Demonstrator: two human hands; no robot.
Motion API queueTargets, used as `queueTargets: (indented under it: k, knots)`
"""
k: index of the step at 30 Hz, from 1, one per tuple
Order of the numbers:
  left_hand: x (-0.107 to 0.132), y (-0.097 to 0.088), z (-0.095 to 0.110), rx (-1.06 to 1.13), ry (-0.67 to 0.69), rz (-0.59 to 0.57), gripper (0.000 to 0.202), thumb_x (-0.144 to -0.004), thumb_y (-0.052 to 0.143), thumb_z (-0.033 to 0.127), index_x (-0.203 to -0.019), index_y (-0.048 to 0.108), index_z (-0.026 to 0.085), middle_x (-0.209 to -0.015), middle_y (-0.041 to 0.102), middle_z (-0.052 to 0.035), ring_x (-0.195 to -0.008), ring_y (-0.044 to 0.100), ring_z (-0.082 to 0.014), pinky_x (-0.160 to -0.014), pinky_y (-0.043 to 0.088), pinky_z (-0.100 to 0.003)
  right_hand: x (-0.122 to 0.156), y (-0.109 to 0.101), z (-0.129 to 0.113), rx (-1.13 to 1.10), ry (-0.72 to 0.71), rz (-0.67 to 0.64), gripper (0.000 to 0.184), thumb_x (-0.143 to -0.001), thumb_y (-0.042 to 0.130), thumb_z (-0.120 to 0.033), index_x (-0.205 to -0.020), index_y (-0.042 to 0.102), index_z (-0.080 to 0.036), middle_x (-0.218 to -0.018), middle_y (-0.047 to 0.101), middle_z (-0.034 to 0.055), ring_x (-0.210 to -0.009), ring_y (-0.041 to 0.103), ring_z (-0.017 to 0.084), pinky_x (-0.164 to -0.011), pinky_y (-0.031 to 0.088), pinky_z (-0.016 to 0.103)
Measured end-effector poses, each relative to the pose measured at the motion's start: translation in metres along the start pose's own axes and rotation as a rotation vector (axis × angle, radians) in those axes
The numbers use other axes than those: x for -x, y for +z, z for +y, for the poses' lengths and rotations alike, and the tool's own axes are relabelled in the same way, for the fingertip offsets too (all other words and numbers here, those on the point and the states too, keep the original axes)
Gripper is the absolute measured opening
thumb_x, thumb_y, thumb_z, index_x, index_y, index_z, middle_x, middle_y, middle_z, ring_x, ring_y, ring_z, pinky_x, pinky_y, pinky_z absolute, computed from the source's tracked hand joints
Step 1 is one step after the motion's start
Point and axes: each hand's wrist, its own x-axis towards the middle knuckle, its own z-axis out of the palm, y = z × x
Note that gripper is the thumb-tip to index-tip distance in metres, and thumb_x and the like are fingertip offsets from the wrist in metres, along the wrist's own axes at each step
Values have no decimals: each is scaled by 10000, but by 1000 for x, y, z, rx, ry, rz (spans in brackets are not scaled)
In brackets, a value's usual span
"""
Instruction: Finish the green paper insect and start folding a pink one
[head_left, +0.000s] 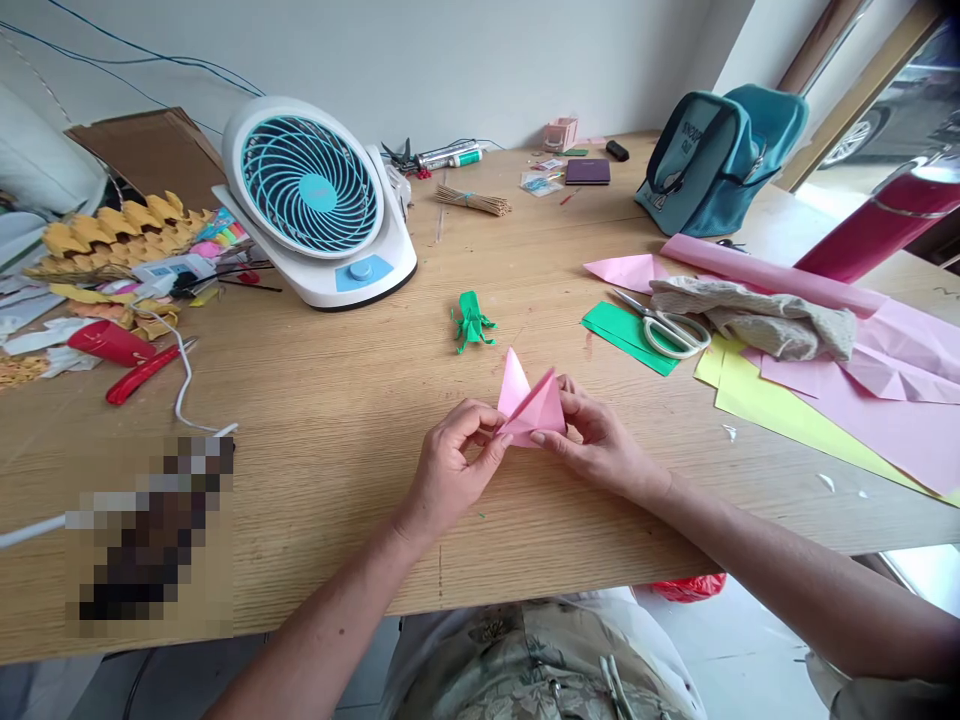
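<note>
A piece of folded pink paper (pixel 534 412) is held just above the wooden table, with two pointed flaps standing up from it. My left hand (pixel 463 450) pinches its left corner between thumb and fingers. On the other side, my right hand (pixel 596 430) grips the right edge, thumb in front and fingers behind. Parts of the fingers are hidden by the paper. Beyond the hands, a folded green paper figure (pixel 471 320) with thin legs rests on the table.
A white and blue fan (pixel 315 200) stands at the back left. To the right lie scissors (pixel 675 333) on green paper (pixel 622 338), a grey cloth (pixel 780 315), and pink and yellow sheets (pixel 787 420). A teal bag (pixel 705 165) and red bottle (pixel 877 220) are farther back.
</note>
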Motion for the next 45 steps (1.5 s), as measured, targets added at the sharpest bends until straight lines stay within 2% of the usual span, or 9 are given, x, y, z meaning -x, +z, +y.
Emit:
queueTargets:
  k: [5, 9, 14, 21, 26, 29, 34, 39, 45]
  knots:
    - [-3, -3, -6, 88, -101, -45, 66, -920, 580, 170, -878, 630, 162, -864, 622, -22, -779, 590, -116, -732, 476, -232, -2, -8, -2, -222, 122, 126, 316, -959, 516, -549, -973, 578, -240, -1062, 608, 56, -936, 580, 181, -783, 478, 308]
    - [-3, -3, -7, 54, -78, -66, 93, -925, 560, 160, -890, 646, 169, -875, 648, -29, -791, 594, -126, -741, 467, -241, -3, -5, -5, -353, 163, -2, 394, -873, 622, -594, -1032, 536, -244, -940, 625, 25, -805, 589, 166, -709, 489, 290]
    - [-2, -3, -7, -14, -45, -103, 207, -937, 509, 155, -842, 691, 179, -982, 672, -67, -954, 635, -164, -823, 479, -265, 3, 3, -2, -51, 152, -52, 257, -903, 613, -440, -864, 583, -188, -767, 566, 4, -676, 509, 140, -584, 403, 255]
    - [-6, -19, -3, -35, -182, -196, 399, -1011, 397, 329, -938, 759, 179, -1113, 722, -93, -1072, 663, -214, -939, 494, -342, 1, 4, 3, 308, 125, 92, 256, -848, 601, -239, -652, 439, -203, -604, 400, -58, -551, 359, 94, -520, 270, 246]
    - [-6, -25, 21, -280, 220, 38, 417, -1012, 398, 446, -1043, 713, 176, -1190, 703, -106, -1182, 607, -259, -1035, 442, -439, 1, 6, 7, 468, -39, 154, 179, -815, 553, -91, -703, 467, -200, -721, 450, -24, -613, 412, 106, -569, 311, 244]
    - [-2, -10, 26, -528, 489, -122, 229, -947, 585, 316, -1116, 679, 194, -1138, 728, -64, -1127, 633, -238, -1051, 418, -435, 2, 8, 9, 490, -69, 128, 134, -822, 551, -71, -781, 524, -195, -770, 469, -8, -645, 437, 118, -585, 334, 242]
    - [5, 6, 3, -729, 354, -437, 107, -928, 603, 183, -1009, 673, 180, -993, 712, -55, -940, 653, -210, -855, 501, -369, 2, 7, 11, 511, -37, 140, 151, -822, 531, -51, -795, 520, -199, -789, 468, -4, -654, 450, 128, -586, 345, 250]
    - [7, 0, -11, -762, 329, -428, 156, -946, 516, 85, -966, 651, 161, -1025, 705, -67, -981, 651, -211, -891, 502, -374, 3, 1, 9, 532, -52, 72, 171, -845, 507, -58, -753, 507, -202, -808, 477, 13, -690, 489, 145, -612, 384, 265]
    - [8, 0, -9, -747, 325, -442, 244, -915, 468, 32, -1029, 646, 153, -1147, 701, -92, -1055, 643, -225, -919, 512, -386, 6, -6, 9, 571, -68, 6, 247, -896, 508, -86, -1092, 626, -179, -968, 565, 68, -789, 571, 172, -685, 469, 289]
